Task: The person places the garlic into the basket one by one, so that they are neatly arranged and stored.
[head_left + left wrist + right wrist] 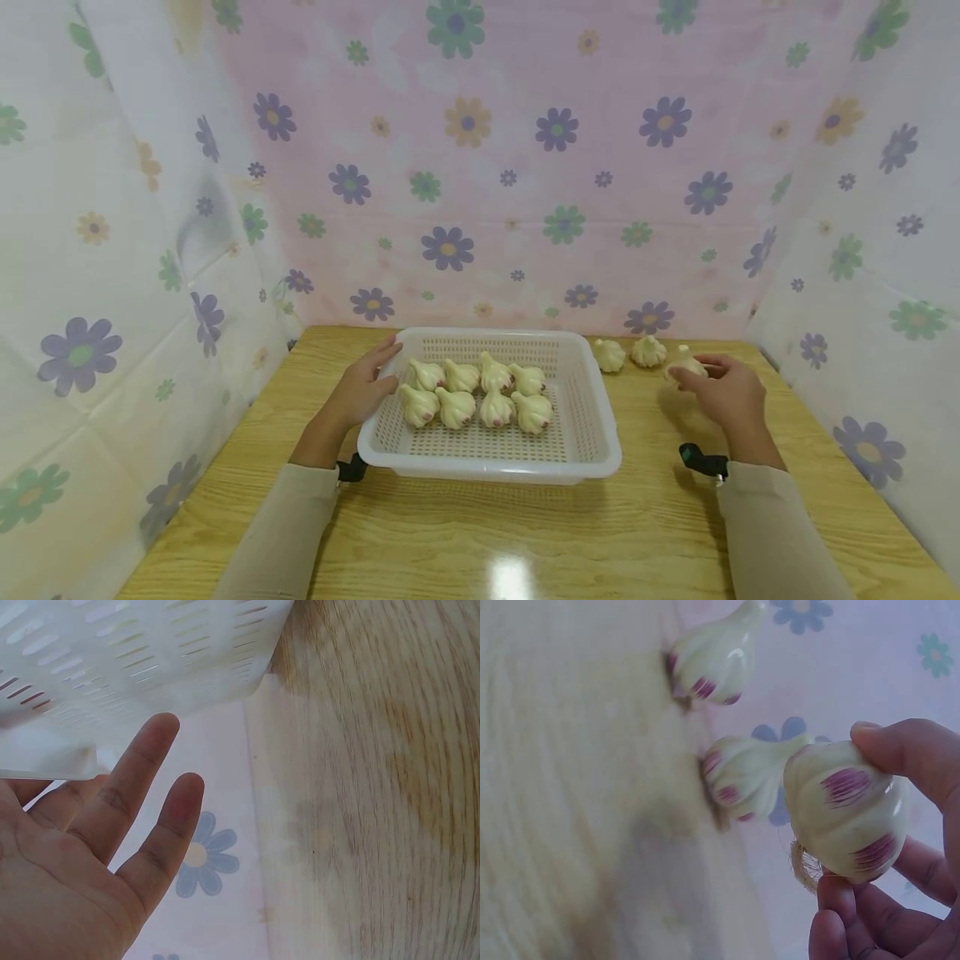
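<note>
Along the left rim of a white plastic basket [491,468] lies my left hand [362,387]. In the left wrist view two straight fingers [161,817] extend beside the slotted wall, while the thumb is hidden there. My right hand [733,396] holds a garlic bulb [847,814], pale with purple streaks, between thumb and fingers. The bulb is raised at the right, close to two other garlic bulbs [609,356] [648,352] standing on the table to the right of the basket. Inside the basket, several garlic bulbs [457,408] lie in two rows toward its left and middle.
The wood-grain table [450,533] carries everything. Flower-printed cloth [510,167] hangs behind it and along both sides. A black wrist device [702,460] sits beside the right wrist, and another [352,468] beside the left.
</note>
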Motion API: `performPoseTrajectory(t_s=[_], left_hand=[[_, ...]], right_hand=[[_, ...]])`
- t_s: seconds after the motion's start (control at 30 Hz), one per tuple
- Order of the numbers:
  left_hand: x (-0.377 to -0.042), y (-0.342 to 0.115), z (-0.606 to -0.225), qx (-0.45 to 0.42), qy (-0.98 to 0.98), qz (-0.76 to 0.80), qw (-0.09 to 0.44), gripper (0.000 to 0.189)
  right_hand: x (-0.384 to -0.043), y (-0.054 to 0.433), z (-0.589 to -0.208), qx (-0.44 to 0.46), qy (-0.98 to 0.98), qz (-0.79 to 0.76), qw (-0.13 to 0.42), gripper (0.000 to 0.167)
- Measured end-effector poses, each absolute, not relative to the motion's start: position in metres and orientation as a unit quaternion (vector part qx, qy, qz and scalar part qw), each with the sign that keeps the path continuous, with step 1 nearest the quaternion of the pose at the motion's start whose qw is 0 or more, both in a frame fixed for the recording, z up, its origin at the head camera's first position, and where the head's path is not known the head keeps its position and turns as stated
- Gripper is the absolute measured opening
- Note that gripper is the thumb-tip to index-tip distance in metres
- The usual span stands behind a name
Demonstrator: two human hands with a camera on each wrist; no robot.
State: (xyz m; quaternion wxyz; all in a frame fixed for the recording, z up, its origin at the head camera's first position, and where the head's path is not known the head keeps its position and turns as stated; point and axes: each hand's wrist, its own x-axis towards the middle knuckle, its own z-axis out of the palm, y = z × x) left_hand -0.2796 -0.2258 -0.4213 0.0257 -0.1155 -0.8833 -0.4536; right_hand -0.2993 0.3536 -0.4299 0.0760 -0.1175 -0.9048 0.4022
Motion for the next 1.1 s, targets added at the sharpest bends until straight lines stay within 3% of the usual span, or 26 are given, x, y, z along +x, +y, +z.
performPoseTrajectory(t_s=[0.63, 1.1], left_hand=[[-0.281, -0.227, -0.422, -0.115, -0.884, -0.453, 0.023, 0.071], [-0.279, -0.225, -0.421, -0.117, -0.88, -0.46, 0.028, 0.07]], right_hand=[[-0.28, 0.314, -0.372, -0.069, -0.891, 0.434, 0.118, 0.082], [-0.268, 0.296, -0.354, -0.048, -0.877, 0.456, 0.143, 0.074]])
